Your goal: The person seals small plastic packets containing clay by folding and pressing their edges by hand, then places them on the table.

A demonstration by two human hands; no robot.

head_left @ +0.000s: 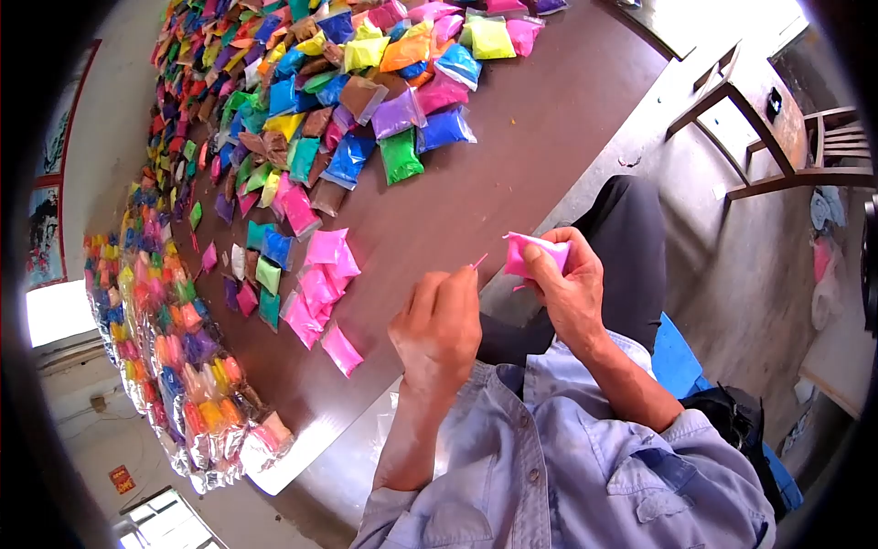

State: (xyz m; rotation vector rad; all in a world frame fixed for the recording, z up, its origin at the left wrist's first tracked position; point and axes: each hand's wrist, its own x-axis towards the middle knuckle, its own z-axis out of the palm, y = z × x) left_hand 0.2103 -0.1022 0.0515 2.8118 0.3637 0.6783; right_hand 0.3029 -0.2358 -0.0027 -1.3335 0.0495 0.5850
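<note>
Tabletop spans the frame's middle, a heap of colored packets covering its upper left. Near center, by the tabletop's edge, the right hand grips a pink packet; just left, the left hand pinches a thin pink strip at its fingertips.

Glossy plastic film on the pink packet, smooth, shiny tabletop, matt cloth shirt, wooden chair

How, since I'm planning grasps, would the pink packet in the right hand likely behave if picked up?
The pink packet is probably soft, appearing bent under the thumb. Smaller than the right hand, it's likely light. Its glossy-looking surface might slip.
</note>
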